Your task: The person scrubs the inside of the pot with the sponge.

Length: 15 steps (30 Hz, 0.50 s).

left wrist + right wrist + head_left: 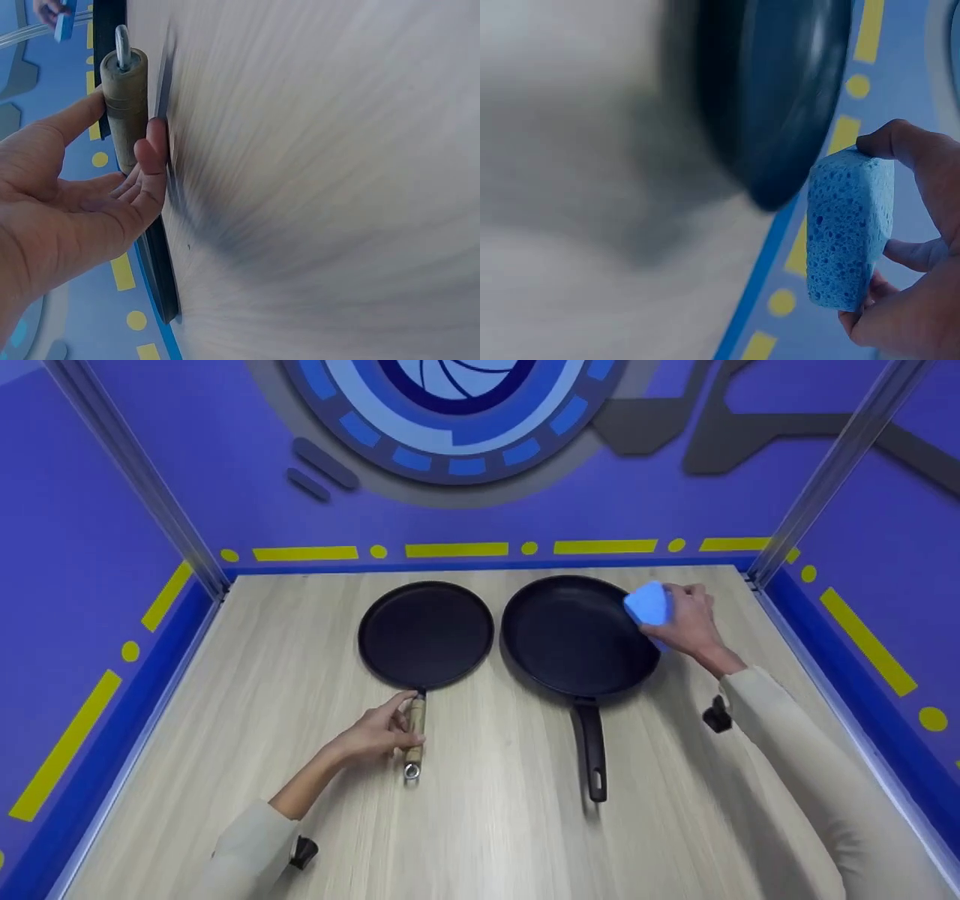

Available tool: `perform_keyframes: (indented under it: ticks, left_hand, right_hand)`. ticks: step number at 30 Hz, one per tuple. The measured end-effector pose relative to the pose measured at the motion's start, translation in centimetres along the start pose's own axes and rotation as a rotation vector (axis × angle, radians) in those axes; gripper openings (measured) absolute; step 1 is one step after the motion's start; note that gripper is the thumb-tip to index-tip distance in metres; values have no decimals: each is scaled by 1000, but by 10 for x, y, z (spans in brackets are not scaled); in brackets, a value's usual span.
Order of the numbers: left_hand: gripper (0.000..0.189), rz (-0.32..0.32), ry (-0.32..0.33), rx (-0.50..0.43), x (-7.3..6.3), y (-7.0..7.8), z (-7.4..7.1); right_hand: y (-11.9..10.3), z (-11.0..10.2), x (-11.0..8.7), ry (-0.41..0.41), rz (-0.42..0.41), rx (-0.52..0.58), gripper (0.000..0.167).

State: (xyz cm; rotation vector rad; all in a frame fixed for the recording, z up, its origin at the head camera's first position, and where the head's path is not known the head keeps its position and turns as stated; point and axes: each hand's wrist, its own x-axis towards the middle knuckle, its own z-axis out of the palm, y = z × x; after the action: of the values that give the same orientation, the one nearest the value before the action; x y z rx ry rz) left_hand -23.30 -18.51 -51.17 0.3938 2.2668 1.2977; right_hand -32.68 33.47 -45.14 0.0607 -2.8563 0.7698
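On the left of the table lies a flat black crepe pan (425,634) with a wooden handle (124,97) that ends in a metal ring. My left hand (379,729) holds this handle from its left side, thumb against one side and fingers curled at the other. A deeper black frying pan (577,634) with a black handle (592,750) is to its right. My right hand (690,619) grips a blue porous sponge (847,229) between thumb and fingers. In the head view the sponge overlaps the frying pan's right rim; in the right wrist view it appears beside the pan's edge.
The pale wooden table (487,825) is bounded by a blue back wall (465,525) and side walls with yellow markings. Metal posts stand at both back corners. Small black pieces show beside both sleeves.
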Motion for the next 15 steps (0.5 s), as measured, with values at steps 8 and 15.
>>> perform_keyframes:
  ticks: [8,15]
  left_hand:
    - [93,-27,-4,5,6,2,1]
    - [92,-38,19,34,7,3,2]
  right_hand:
    - [-70,33,27,-85,-82,65,85]
    - [-139,80,30,-180,-232,72,79]
